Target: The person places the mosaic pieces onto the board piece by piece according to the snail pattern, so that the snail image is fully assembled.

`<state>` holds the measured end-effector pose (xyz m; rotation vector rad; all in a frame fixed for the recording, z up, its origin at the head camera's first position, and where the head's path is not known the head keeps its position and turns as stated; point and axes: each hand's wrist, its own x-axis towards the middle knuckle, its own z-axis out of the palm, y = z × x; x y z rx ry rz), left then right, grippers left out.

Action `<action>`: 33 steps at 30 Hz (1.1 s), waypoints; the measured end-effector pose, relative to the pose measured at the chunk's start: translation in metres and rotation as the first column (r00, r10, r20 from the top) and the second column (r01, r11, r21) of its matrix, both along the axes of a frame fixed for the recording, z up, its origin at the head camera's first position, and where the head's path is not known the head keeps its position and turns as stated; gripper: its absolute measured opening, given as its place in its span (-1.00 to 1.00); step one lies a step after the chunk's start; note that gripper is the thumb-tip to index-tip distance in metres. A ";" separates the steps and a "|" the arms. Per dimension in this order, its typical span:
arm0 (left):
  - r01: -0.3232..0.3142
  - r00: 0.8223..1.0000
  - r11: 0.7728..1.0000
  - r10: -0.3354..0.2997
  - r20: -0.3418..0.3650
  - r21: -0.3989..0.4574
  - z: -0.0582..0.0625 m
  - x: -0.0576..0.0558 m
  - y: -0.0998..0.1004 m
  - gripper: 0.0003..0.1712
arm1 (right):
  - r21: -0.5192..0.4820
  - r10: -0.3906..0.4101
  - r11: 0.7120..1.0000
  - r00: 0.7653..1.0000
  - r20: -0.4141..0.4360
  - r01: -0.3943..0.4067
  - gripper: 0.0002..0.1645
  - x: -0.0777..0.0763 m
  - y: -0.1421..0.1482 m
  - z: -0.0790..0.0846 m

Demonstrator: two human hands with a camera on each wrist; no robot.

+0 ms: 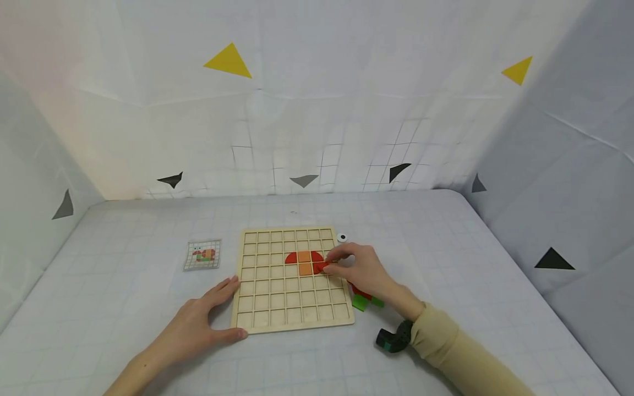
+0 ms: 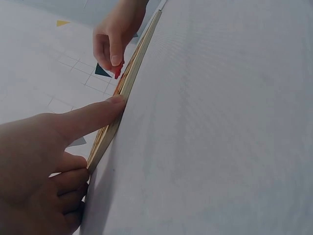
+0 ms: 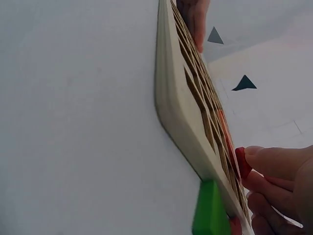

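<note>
A square wooden grid board lies flat, its cells framed by raised strips. Red and orange pieces sit in some cells on its upper right part. Between thumb and fingertips my right hand pinches a small red tile, held just over the board beside the orange cells. With fairly straight fingers my left hand rests against the board's left edge; its thumb touches near the front left corner. Past the board's right edge lie green tiles and a red piece, partly hidden by my right hand.
Left of the board lies a small picture card with a coloured grid figure. A round white piece with a black dot sits by the back right corner. A dark curved object is near my right wrist. White sheets with triangles surround the table.
</note>
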<state>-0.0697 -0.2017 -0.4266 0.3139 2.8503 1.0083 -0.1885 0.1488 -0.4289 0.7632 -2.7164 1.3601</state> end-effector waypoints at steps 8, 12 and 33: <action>0.000 1.000 1.000 0.000 -0.007 0.003 -0.001 -0.001 0.000 0.17 | -0.037 0.047 0.998 0.999 0.018 -0.047 -0.74 -0.001 -0.018 -0.004; 0.001 1.000 1.000 -0.001 -0.004 0.005 -0.001 -0.001 0.000 0.18 | -0.048 0.068 0.997 0.998 0.006 -0.067 -0.76 0.000 -0.029 -0.002; 0.001 1.000 1.000 -0.001 -0.006 0.004 -0.001 0.000 0.000 0.17 | -0.025 0.058 0.998 0.987 -0.153 -0.063 -0.78 0.005 -0.062 -0.011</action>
